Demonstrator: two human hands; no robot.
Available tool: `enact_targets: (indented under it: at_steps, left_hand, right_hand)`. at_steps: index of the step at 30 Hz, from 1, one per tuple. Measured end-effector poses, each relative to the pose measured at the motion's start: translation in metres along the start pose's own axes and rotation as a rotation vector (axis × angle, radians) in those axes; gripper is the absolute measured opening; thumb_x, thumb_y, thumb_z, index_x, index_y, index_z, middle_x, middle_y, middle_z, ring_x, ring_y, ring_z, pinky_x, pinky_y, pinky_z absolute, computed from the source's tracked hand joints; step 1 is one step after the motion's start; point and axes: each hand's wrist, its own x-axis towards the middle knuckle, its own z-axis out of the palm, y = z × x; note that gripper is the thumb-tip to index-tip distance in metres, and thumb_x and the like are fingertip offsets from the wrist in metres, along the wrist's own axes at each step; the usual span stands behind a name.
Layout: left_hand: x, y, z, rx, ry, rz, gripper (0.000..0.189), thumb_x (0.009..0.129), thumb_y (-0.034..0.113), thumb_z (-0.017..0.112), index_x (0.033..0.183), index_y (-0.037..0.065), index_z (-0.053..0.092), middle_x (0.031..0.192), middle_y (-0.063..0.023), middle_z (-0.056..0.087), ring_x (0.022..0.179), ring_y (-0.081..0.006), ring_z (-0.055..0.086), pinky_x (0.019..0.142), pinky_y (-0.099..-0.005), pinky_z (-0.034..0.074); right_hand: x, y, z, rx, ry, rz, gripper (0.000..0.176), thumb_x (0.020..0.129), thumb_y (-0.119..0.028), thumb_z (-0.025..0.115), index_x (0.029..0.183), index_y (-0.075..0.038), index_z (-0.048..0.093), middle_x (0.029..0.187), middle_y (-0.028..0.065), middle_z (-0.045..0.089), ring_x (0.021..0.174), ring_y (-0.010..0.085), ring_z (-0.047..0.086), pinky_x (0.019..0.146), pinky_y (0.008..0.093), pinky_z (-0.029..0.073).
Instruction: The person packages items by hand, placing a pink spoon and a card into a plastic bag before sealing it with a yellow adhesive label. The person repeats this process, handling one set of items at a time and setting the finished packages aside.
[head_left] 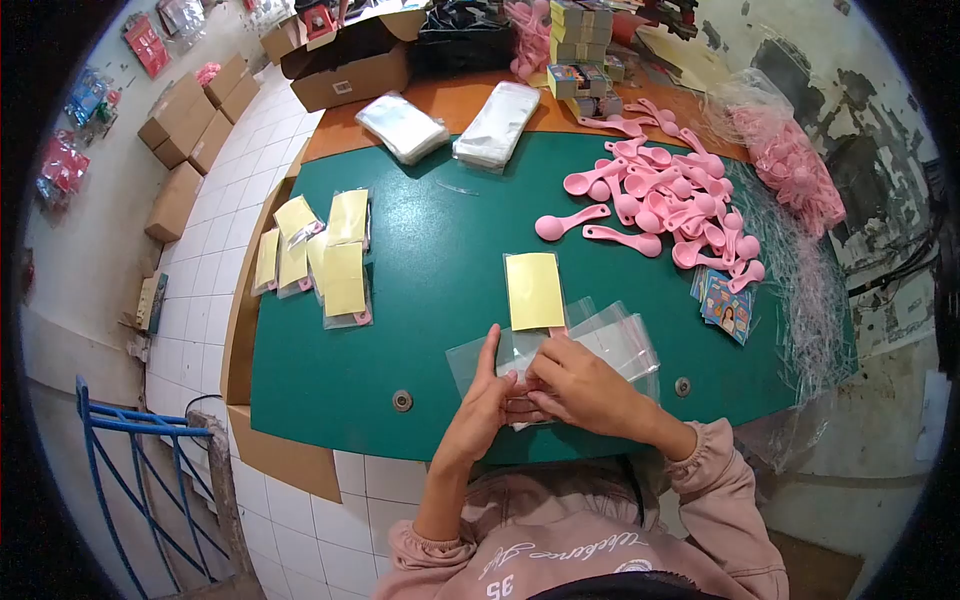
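My left hand (488,400) is over clear plastic bags (620,345) fanned out near the table's front edge, its index finger stretched forward. My right hand (575,382) meets it there, thumb and fingers pinched together at the bags; what exactly the fingertips hold is hidden. Just beyond both hands a yellow card (535,290) lies in a clear bag, with a bit of pink at its lower edge. Pink spoons (650,190) form a loose pile at the right. Beside them is a small stack of printed cards (727,308).
Bagged yellow cards (345,280) lie at the left of the green table (430,260). Two stacks of clear bags (497,125) rest at the back. Bundled card stacks (580,35), an open cardboard box (350,75) and a bag of pink items (790,165) stand around the far side.
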Motion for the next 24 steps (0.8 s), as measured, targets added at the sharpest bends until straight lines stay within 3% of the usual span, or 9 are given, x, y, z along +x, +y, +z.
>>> enact_targets:
  at_steps: [4, 6, 11, 13, 15, 17, 19, 20, 24]
  left_hand:
    - [0.003, -0.003, 0.0, 0.006, 0.022, 0.02, 0.065, 0.09, 0.006, 0.035, 0.141, 0.016, -0.004, 0.092, -0.0108, 0.057, 0.075, -0.0149, 0.06, 0.067, -0.0284, 0.052]
    - [0.007, -0.01, -0.005, 0.354, 0.041, 0.192, 0.07, 0.088, 0.001, 0.038, 0.141, 0.017, -0.005, 0.089, -0.0077, 0.056, 0.067, -0.0094, 0.055, 0.058, -0.0233, 0.047]
    - [0.009, -0.012, -0.005, 0.5, 0.097, 0.198, 0.07, 0.087, -0.004, 0.036, 0.141, 0.016, -0.003, 0.087, -0.0069, 0.055, 0.066, -0.0082, 0.052, 0.057, -0.0219, 0.044]
    - [0.008, -0.009, -0.003, 0.505, 0.123, 0.186, 0.065, 0.087, -0.004, 0.034, 0.141, 0.015, 0.002, 0.088, -0.009, 0.057, 0.071, -0.0101, 0.056, 0.061, -0.0226, 0.047]
    - [0.006, -0.005, 0.001, 0.331, -0.06, 0.129, 0.048, 0.088, -0.003, 0.029, 0.134, 0.008, 0.022, 0.096, -0.0146, 0.058, 0.086, -0.0168, 0.06, 0.075, -0.027, 0.052]
    - [0.003, 0.0, 0.0, 0.298, -0.099, 0.091, 0.038, 0.088, -0.002, 0.028, 0.126, 0.005, 0.032, 0.102, -0.0164, 0.056, 0.094, -0.0198, 0.058, 0.08, -0.0299, 0.051]
    - [0.001, 0.003, -0.001, 0.264, -0.155, 0.053, 0.033, 0.088, -0.001, 0.026, 0.118, 0.001, 0.041, 0.107, -0.0182, 0.055, 0.102, -0.0228, 0.056, 0.086, -0.0327, 0.05]
    - [0.001, 0.003, 0.0, 0.303, -0.141, 0.049, 0.03, 0.089, 0.0, 0.026, 0.113, -0.001, 0.044, 0.109, -0.0173, 0.055, 0.103, -0.0227, 0.055, 0.085, -0.0326, 0.05]
    - [-0.001, 0.002, 0.004, 0.31, -0.141, 0.041, 0.029, 0.09, 0.001, 0.027, 0.106, -0.004, 0.05, 0.111, -0.0141, 0.054, 0.107, -0.0212, 0.052, 0.085, -0.0322, 0.05]
  right_hand:
    - [-0.003, -0.002, 0.006, -0.167, 0.029, -0.091, 0.02, 0.068, -0.009, 0.065, 0.081, -0.003, 0.051, 0.081, 0.0107, 0.046, 0.077, 0.0278, 0.048, 0.072, 0.0358, 0.04]
    - [-0.003, -0.003, 0.005, -0.201, 0.027, -0.128, 0.02, 0.067, -0.009, 0.065, 0.08, -0.003, 0.05, 0.08, 0.0102, 0.046, 0.077, 0.0271, 0.048, 0.072, 0.0353, 0.039]
    - [-0.017, -0.001, -0.024, 0.204, -0.164, -0.14, 0.018, 0.073, -0.01, 0.065, 0.082, -0.004, 0.05, 0.08, 0.0089, 0.047, 0.075, 0.0234, 0.048, 0.072, 0.0317, 0.04]
    - [-0.026, 0.005, -0.064, 0.421, -0.286, 0.031, 0.016, 0.078, -0.011, 0.061, 0.088, -0.003, 0.052, 0.082, 0.0081, 0.049, 0.077, 0.0201, 0.05, 0.073, 0.031, 0.041]
    - [-0.051, 0.036, -0.121, 0.385, -0.163, 0.09, 0.013, 0.077, -0.007, 0.062, 0.084, -0.001, 0.053, 0.084, 0.006, 0.053, 0.076, 0.0161, 0.053, 0.068, 0.0292, 0.043]
    - [-0.085, 0.081, -0.192, 0.539, -0.013, 0.45, 0.013, 0.076, -0.006, 0.064, 0.086, -0.003, 0.056, 0.082, 0.0051, 0.056, 0.074, 0.0124, 0.055, 0.069, 0.0264, 0.044]
    - [-0.117, 0.147, -0.257, 0.139, 0.343, 0.688, 0.012, 0.077, -0.003, 0.058, 0.089, -0.001, 0.055, 0.084, 0.008, 0.059, 0.08, 0.0132, 0.057, 0.071, 0.027, 0.046]
    - [-0.128, 0.145, -0.265, 0.123, 0.36, 0.696, 0.012, 0.077, -0.003, 0.058, 0.089, -0.001, 0.055, 0.084, 0.008, 0.059, 0.08, 0.0132, 0.057, 0.071, 0.027, 0.046]
    - [-0.157, 0.134, -0.278, -0.84, 0.451, 1.005, 0.034, 0.074, -0.002, 0.055, 0.108, -0.001, 0.052, 0.102, 0.014, 0.058, 0.09, 0.0259, 0.057, 0.079, 0.0323, 0.045]
